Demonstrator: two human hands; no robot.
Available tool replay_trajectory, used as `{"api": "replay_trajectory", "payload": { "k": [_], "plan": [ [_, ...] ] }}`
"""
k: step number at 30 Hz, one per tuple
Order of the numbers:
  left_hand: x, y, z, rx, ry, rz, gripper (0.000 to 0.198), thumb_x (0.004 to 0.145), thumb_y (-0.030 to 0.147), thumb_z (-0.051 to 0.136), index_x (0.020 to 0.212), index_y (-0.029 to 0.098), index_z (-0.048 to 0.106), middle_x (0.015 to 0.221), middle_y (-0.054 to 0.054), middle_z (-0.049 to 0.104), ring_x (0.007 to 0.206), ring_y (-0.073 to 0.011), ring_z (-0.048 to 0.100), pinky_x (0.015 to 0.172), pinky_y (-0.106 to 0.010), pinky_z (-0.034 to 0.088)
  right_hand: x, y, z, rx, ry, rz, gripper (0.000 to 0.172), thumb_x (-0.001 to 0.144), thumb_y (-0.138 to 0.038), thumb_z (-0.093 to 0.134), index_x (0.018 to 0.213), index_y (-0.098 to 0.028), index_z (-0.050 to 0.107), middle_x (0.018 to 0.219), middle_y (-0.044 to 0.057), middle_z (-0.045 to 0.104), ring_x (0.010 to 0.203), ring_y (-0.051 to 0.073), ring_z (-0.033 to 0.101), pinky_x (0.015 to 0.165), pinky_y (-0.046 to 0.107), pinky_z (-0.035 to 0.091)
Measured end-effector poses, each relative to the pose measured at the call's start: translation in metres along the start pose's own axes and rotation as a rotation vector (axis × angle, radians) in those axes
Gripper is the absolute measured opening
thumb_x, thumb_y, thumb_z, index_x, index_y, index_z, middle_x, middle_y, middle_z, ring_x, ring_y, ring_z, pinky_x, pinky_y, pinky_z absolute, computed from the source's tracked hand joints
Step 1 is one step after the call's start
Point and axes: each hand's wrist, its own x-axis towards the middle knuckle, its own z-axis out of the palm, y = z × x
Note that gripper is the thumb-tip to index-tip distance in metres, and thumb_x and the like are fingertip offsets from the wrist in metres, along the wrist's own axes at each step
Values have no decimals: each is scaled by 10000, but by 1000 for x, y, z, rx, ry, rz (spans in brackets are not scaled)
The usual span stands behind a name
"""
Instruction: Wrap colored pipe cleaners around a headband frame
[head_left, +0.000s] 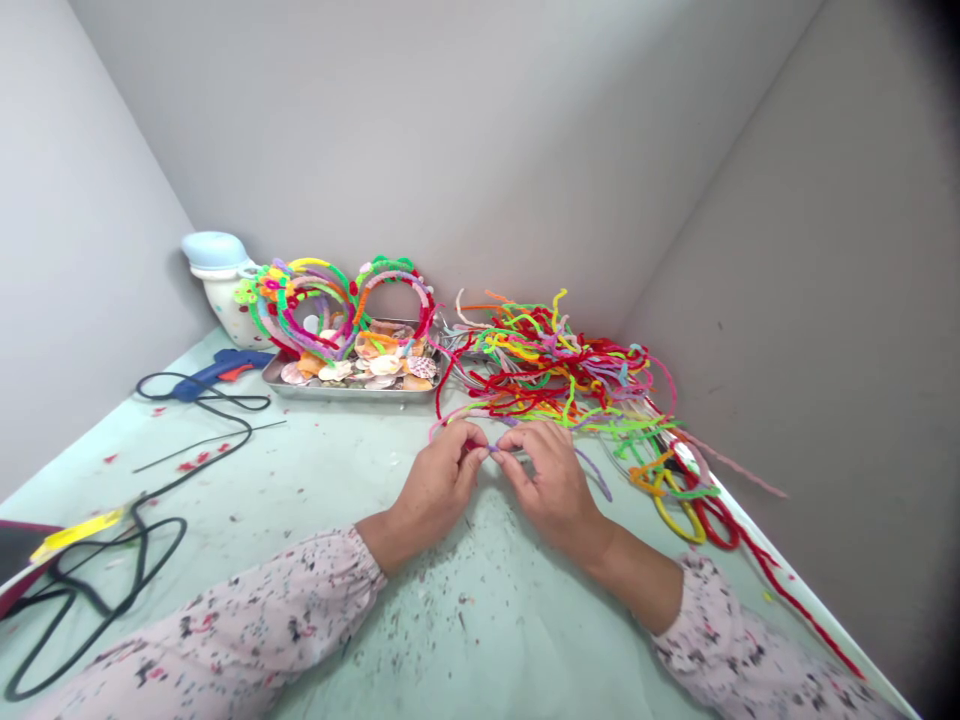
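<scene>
A lavender pipe cleaner (596, 473) sits between the person's hands, just above the pale green tabletop (480, 590), with its free end curving down to the right. The left hand (433, 490) and right hand (555, 490) are both closed on it, thumbs and fingertips pinching it close together at the centre. The exact turns of the stem inside the fingers are hidden.

Just beyond the right hand lies a tangled heap of multicoloured pipe cleaners (555, 365), with red and yellow loops trailing along the right wall. Further left, a metal tray (337, 392) holds seashells (384, 362), and pipe-cleaner hoops (315, 305) stand propped at its back edge. Behind them stands a white jar with a pale blue lid (221, 265). A blue hot glue gun (217, 372) lies beside the tray, its black cord (202, 402) looping across the table. Floral sleeves (225, 615) cover both forearms.
</scene>
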Motion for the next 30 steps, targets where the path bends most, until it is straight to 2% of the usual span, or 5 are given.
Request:
{"api": "replay_trajectory", "payload": {
  "k": [10,19,30],
  "plan": [
    [-1,2,-1,32,-17,38,99,899,209,430,887,187,525,792,-8,541,633,-118,468,582,-229,361,-1,0,2,18,-59,-4,55,892,-208,469,853,-193,505,837,41,550,825,203,487,780,368,368],
    [0,2,-1,18,-12,29,95,896,200,432,894,186,526,804,-10,546,651,-121,479,591,-229,369,0,-1,0,99,-19,41,55,887,-238,510,905,-206,551,869,37,584,870,205,516,818,370,373],
    [-1,4,-1,74,-20,50,90,883,172,436,874,185,525,759,-3,543,659,-132,473,608,-242,352,1,-1,0,97,-64,67,110,903,-239,471,821,-203,535,805,23,563,816,187,507,782,353,372]
  ]
}}
